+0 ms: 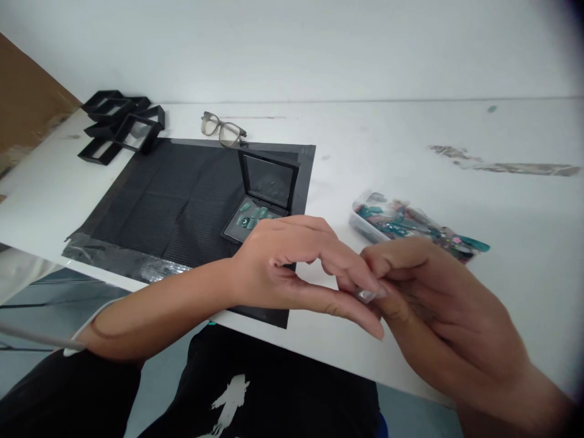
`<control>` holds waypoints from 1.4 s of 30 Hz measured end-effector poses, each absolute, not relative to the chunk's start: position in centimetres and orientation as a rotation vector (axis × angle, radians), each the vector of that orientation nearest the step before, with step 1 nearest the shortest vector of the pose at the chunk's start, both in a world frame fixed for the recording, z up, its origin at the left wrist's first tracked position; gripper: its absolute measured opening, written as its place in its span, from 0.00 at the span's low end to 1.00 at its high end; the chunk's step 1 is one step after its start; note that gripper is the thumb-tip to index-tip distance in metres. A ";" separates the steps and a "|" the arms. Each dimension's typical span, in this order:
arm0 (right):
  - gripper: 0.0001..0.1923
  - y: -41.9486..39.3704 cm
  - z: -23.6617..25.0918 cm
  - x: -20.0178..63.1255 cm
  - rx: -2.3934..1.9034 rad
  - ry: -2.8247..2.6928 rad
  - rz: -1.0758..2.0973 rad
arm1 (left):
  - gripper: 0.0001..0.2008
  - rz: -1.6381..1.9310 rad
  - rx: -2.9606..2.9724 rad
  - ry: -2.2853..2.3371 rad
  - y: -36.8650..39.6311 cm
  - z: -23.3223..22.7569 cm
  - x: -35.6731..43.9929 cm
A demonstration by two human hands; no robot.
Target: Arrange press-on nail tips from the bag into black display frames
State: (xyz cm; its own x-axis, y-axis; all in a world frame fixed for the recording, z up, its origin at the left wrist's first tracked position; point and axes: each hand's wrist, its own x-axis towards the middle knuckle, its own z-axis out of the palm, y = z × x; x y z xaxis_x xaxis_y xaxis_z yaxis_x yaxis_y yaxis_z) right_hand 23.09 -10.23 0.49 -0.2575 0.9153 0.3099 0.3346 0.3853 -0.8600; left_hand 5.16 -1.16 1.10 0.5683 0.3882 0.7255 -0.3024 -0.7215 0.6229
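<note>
My left hand (292,261) reaches across the front of the table, and its fingertips meet those of my right hand (447,310). Both hands pinch a small, shiny piece of clear plastic (366,295); most of it is hidden by the fingers. Behind my left wrist, a black display case (269,176) stands with its clear lid raised. Several green press-on nails (255,216) lie in it, one with a white crescent. Beyond my right hand is a clear plastic box (365,228) heaped with small bags of teal and patterned nails (410,222).
A black ribbed mat (173,194), taped at its edges, lies under the case. Eyeglasses (223,129) rest behind it. Several black frame-like boxes (121,125) are piled at the back left. The white table (515,207) meets a wall behind.
</note>
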 end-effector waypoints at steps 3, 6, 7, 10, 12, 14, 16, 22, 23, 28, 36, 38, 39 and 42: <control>0.06 -10.3 0.5 23.1 -1.099 -1.789 0.836 | 0.10 1.216 2.071 0.054 -1.3 1.0 5.2; 0.07 -10.3 0.6 23.1 -1.105 -1.796 0.834 | 0.09 1.236 2.066 0.038 -1.3 1.0 5.2; 0.06 -10.2 0.6 23.1 -1.106 -1.802 0.832 | 0.10 1.231 2.064 0.038 -1.3 1.0 5.2; 0.06 -10.3 0.6 23.2 -1.108 -1.808 0.835 | 0.10 1.197 2.080 0.038 -1.3 1.2 5.1; 0.06 -10.3 0.6 23.2 -1.115 -1.805 0.853 | 0.11 1.178 2.110 0.026 -1.3 1.3 5.0; 0.06 -10.4 0.6 23.2 -1.116 -1.806 0.874 | 0.12 1.169 2.135 0.020 -1.2 1.4 5.0; 0.06 -10.4 0.6 23.2 -1.113 -1.812 0.889 | 0.13 1.159 2.142 0.021 -1.2 1.4 5.0; 0.05 -10.3 0.5 23.1 -1.116 -1.799 0.898 | 0.12 1.102 2.119 0.059 -1.3 1.3 4.8; 0.05 -10.3 0.5 23.1 -1.113 -1.800 0.898 | 0.11 1.098 2.108 0.053 -1.3 1.2 4.9; 0.07 -10.3 0.6 23.3 -1.100 -1.808 0.904 | 0.12 1.098 2.054 0.012 -0.9 0.9 4.9; 0.07 -10.0 0.8 23.1 -1.106 -1.846 0.841 | 0.14 1.001 1.986 0.037 -0.9 0.6 4.5; 0.07 -9.9 0.8 23.0 -1.114 -1.851 0.825 | 0.15 0.958 1.922 0.066 -1.0 0.6 4.4; 0.07 -9.9 0.8 23.0 -1.119 -1.854 0.818 | 0.15 0.935 1.887 0.081 -1.1 0.7 4.3; 0.07 -9.9 0.8 23.0 -1.116 -1.833 0.815 | 0.17 0.867 1.777 0.105 -1.2 0.8 4.1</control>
State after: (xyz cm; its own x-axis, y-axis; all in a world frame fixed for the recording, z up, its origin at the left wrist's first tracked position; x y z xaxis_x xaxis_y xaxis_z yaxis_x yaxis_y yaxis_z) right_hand 22.99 -9.92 0.79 -0.2696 0.9115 0.3105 0.3796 0.3970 -0.8356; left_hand 4.08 -1.25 0.76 0.7282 0.4679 0.5008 -0.3353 -0.3940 0.8557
